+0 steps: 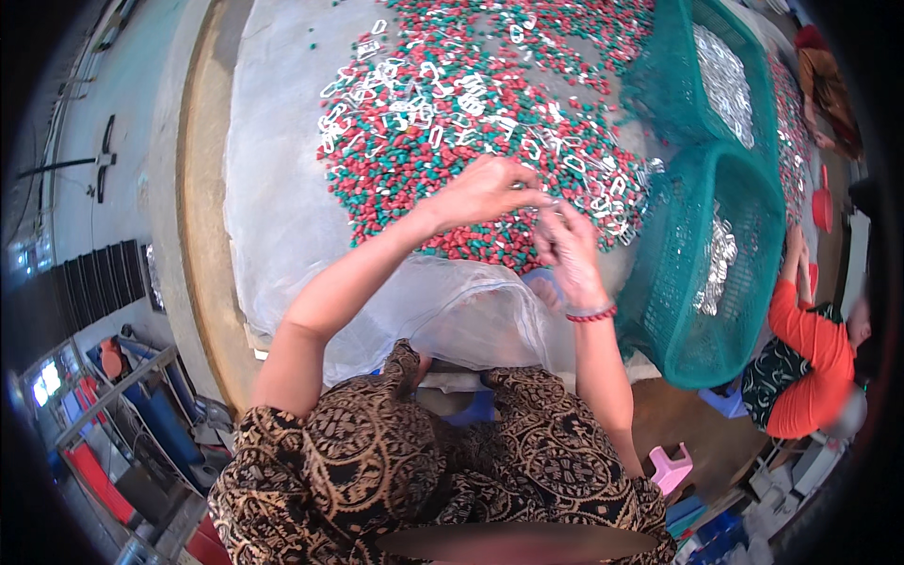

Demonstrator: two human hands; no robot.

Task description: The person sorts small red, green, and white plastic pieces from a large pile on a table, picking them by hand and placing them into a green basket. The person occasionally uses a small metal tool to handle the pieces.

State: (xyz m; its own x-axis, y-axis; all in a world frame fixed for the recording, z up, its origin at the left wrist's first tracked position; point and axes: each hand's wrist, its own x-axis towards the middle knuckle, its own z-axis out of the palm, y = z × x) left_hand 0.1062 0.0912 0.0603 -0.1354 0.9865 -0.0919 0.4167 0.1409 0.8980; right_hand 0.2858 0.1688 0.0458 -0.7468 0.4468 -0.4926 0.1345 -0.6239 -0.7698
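Observation:
My left hand (488, 191) and my right hand (571, 247) meet fingertip to fingertip over the near edge of a heap. Both are closed in a pinch; what lies between the fingers is too small to make out. Beneath them spreads the heap of small red and green pieces (400, 184). Pale, loop-shaped clips (405, 105) lie scattered over it. A red beaded bracelet (591, 314) circles my right wrist. Translucent sheeting (395, 292) hangs over the table's near edge, below my forearms.
To the right stands a green plastic basket (670, 325) with shiny clips (718, 268) inside. Behind it, another green basket (761, 71) holds more clips (723, 85). A person in an orange top (815, 353) works beyond the baskets. A pink stool (670, 468) stands at lower right.

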